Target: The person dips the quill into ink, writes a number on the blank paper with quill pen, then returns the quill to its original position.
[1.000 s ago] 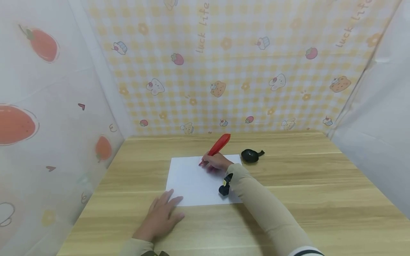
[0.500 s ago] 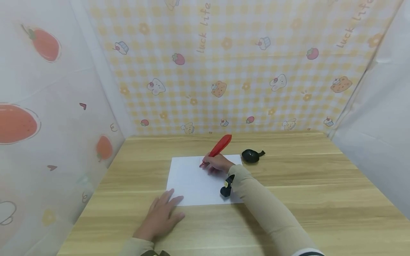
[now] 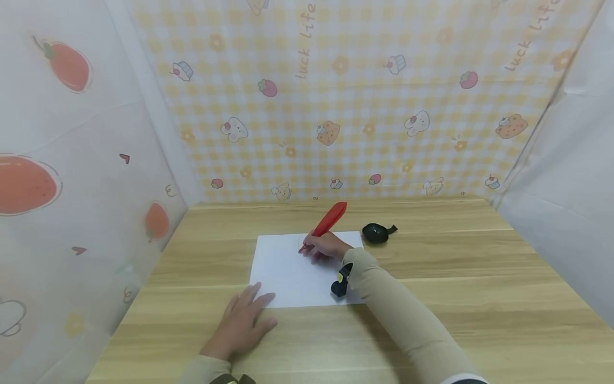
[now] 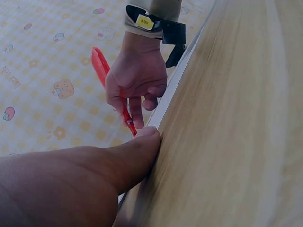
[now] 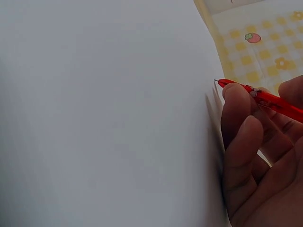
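A red pen point(image 3: 331, 217) with a broad, feather-shaped top leans over a white sheet of paper point(image 3: 278, 266). My right hand point(image 3: 327, 245) pinches it low near the tip, on the upper part of the sheet. In the right wrist view the thin point of the pen point(image 5: 279, 105) is at the paper point(image 5: 118, 104). A faint thin line shows beside the tip in the head view. My left hand point(image 3: 242, 325) lies with fingers spread at the sheet's near left corner, fingertips on the paper. Its thumb point(image 4: 137, 151) is at the paper's edge in the left wrist view.
A black rounded object point(image 3: 376, 233) with a short strap or tail lies just right of the sheet, near the right forearm. The wooden table point(image 3: 460, 256) meets a checkered cloth backdrop point(image 3: 331, 106) at the back, and a printed curtain point(image 3: 110, 133) hangs on the left.
The pen tip has slid slightly toward me over the paper, with my right hand following. My left hand stays in place at the corner.
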Demonstrator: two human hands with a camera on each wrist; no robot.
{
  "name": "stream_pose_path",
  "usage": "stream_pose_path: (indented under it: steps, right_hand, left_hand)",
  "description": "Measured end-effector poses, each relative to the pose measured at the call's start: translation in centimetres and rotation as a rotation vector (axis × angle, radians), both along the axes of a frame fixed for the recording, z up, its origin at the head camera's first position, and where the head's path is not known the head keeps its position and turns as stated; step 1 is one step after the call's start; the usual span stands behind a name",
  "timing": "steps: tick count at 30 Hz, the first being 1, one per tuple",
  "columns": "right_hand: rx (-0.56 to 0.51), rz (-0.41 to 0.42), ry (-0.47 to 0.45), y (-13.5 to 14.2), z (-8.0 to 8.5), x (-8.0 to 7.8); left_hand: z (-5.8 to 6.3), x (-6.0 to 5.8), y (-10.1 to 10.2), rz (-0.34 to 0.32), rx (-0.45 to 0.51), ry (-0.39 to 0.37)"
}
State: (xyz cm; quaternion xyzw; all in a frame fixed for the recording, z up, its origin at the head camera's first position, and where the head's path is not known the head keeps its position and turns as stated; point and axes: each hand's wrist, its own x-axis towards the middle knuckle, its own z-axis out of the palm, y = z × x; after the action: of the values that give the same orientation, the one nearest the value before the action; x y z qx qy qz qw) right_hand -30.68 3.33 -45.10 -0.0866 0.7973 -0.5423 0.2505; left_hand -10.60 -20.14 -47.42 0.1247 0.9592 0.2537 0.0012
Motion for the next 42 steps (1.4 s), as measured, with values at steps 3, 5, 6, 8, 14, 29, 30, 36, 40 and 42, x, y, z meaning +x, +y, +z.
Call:
stream_pose_path:
  steps: [3, 5, 6, 8, 14, 29, 30, 36, 40, 42]
  right_hand:
    - [0.0, -0.002, -0.002, 0.0, 0.0, 0.0]
    - [0.0, -0.002, -0.004, 0.0, 0.0, 0.1]
    - [0.002, 0.0, -0.003, 0.0, 0.0, 0.1]
    - [0.007, 0.005, -0.002, 0.0, 0.0, 0.1]
    - [0.016, 0.022, -0.004, 0.0, 0.1, 0.4]
    - [0.042, 0.05, 0.02, 0.2, 0.2, 1.2]
    - [0.039, 0.051, 0.021, 0.2, 0.2, 1.3]
    - [0.033, 0.06, 0.028, 0.4, 0.3, 1.8]
    - [0.025, 0.071, 0.031, 0.5, 0.4, 2.0]
    - [0.023, 0.077, 0.034, 0.5, 0.4, 2.1]
  left_hand:
    - [0.1, 0.0, 0.0, -0.001, 0.001, 0.004]
    - [0.1, 0.0, 0.0, -0.002, 0.002, 0.004]
    - [0.2, 0.0, 0.0, -0.003, 0.002, 0.003]
    - [0.2, 0.0, 0.0, -0.004, 0.004, 0.0]
    - [0.2, 0.1, 0.1, -0.003, 0.004, 0.003]
    - [-0.1, 0.0, -0.1, 0.005, -0.002, -0.01]
    - [-0.1, 0.0, -0.1, 0.007, -0.005, -0.013]
    - [-0.2, 0.0, -0.1, 0.012, -0.003, -0.013]
    - [-0.2, 0.1, -0.1, 0.008, 0.002, 0.001]
    - [-0.1, 0.1, -0.1, 0.006, 0.005, 0.004]
